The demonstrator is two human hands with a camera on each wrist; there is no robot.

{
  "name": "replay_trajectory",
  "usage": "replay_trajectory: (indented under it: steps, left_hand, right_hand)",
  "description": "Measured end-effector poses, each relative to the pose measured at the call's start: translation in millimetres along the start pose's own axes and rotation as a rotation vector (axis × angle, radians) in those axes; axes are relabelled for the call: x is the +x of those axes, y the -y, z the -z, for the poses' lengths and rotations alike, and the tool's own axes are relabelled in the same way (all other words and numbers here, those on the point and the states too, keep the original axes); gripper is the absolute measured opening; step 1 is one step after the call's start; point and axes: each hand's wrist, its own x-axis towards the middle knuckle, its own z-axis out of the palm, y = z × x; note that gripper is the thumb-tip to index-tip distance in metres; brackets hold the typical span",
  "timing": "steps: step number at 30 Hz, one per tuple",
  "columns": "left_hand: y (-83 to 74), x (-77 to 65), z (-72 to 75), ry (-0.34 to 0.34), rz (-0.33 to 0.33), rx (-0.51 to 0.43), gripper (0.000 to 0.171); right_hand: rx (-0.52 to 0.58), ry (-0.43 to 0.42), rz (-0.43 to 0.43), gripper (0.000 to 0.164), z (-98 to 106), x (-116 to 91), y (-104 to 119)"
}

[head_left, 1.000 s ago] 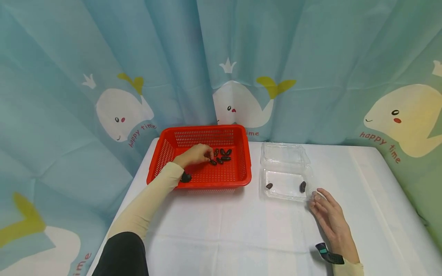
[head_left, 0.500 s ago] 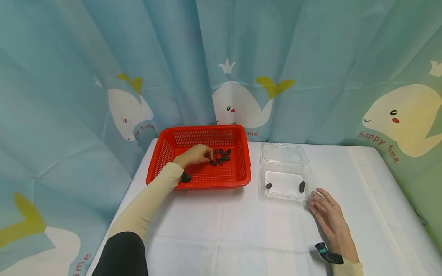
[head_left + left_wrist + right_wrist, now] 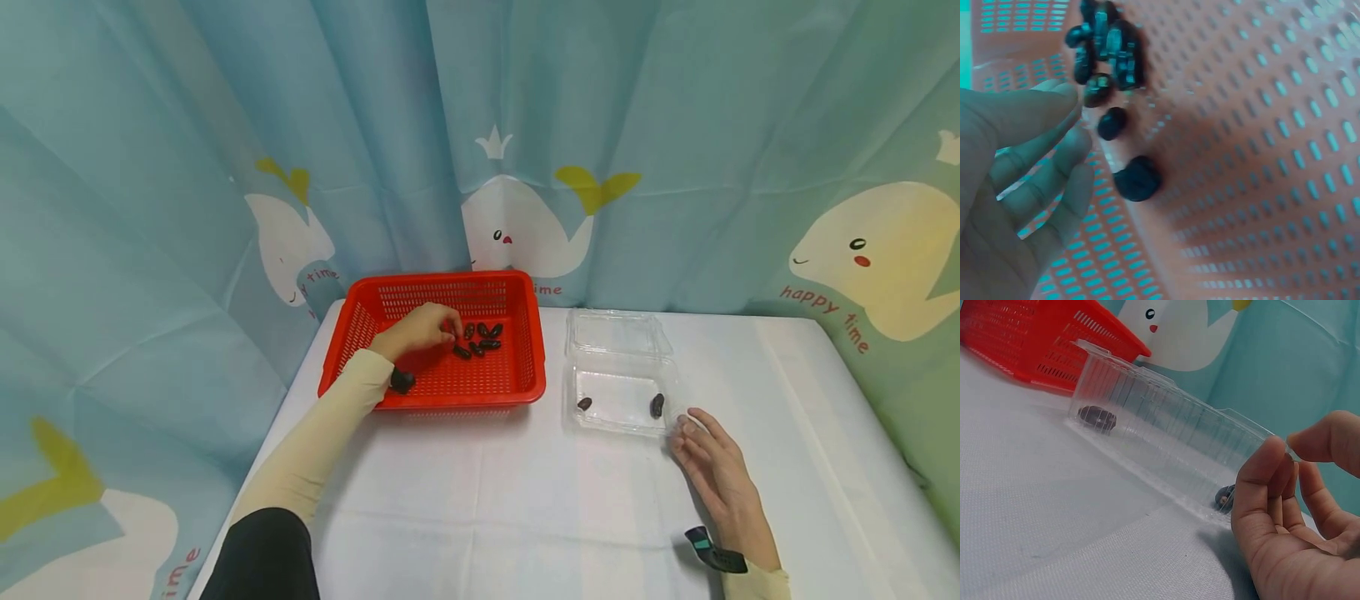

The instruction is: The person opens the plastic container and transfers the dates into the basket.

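A red perforated basket (image 3: pixel 472 387) holds several dark, glossy, oblong dates (image 3: pixel 490 344) clustered toward its right side. My left hand (image 3: pixel 422 327) hovers inside it, just left of the dates. In the left wrist view its fingers (image 3: pixel 1054 181) are loosely bent with nothing seen between them, and the closest dates (image 3: pixel 1138 179) lie apart from them. My right hand (image 3: pixel 716 467) pinches the near right corner of a clear plastic clamshell box (image 3: pixel 622 429), thumb and fingertips on its rim in the right wrist view. Two dates sit in the box, one at the left (image 3: pixel 584 404), another at the right (image 3: pixel 657 406).
The clamshell's lid (image 3: pixel 615 333) lies folded back behind its base. Basket and box stand on a white-covered table (image 3: pixel 525 508). A blue-green curtain (image 3: pixel 675 167) with whale prints hangs directly behind the table and along the left side.
My left hand has lifted slightly and drawn back left from the date at its fingertips, which stays on the basket floor. The right hand and box have kept their place.
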Motion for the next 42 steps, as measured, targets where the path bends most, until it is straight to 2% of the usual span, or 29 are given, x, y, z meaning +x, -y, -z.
replay_trajectory:
  steps: [7, 13, 17, 21, 26, 33, 38, 42]
  left_hand:
    - [-9.0, -6.4, 14.9, -0.021, -0.014, -0.027, 0.014]
    - [-24.0, -15.2, 27.1, -0.055, -0.006, -0.152, 0.016]
    - [-34.9, -23.6, 27.8, -0.087, -0.011, -0.239, 0.016]
    - [-55.2, -32.9, 26.5, -0.13, -0.03, -0.321, 0.014]
    - [-88.5, -38.6, 26.2, -0.146, -0.09, -0.375, 0.013]
    - [-126.9, -38.2, 15.1, -0.183, -0.143, -0.391, 0.017]
    - [-149.8, -32.1, -3.1, -0.226, -0.163, -0.398, 0.017]
    - [-166.1, -28.4, -18.3, -0.225, -0.179, -0.409, 0.015]
  right_hand:
    - [0.006, 0.006, -0.003, 0.029, -0.1, 0.6, 0.2]
    - [0.01, 0.005, -0.005, 0.029, 0.4, 0.7, -0.7]
    - [0.01, 0.006, -0.01, 0.029, -0.1, 1.0, -2.4]
    - [0.013, 0.014, -0.005, 0.028, 0.5, 1.0, -2.9]
    - [0.018, 0.023, 0.014, 0.027, 3.2, 1.7, -2.5]
    - [0.032, 0.031, 0.01, 0.028, 3.5, 2.5, -2.1]
    - [0.035, 0.036, 0.018, 0.028, 3.6, 2.0, -1.9]
    - [0.043, 0.042, 0.015, 0.027, 3.9, 1.5, -2.4]
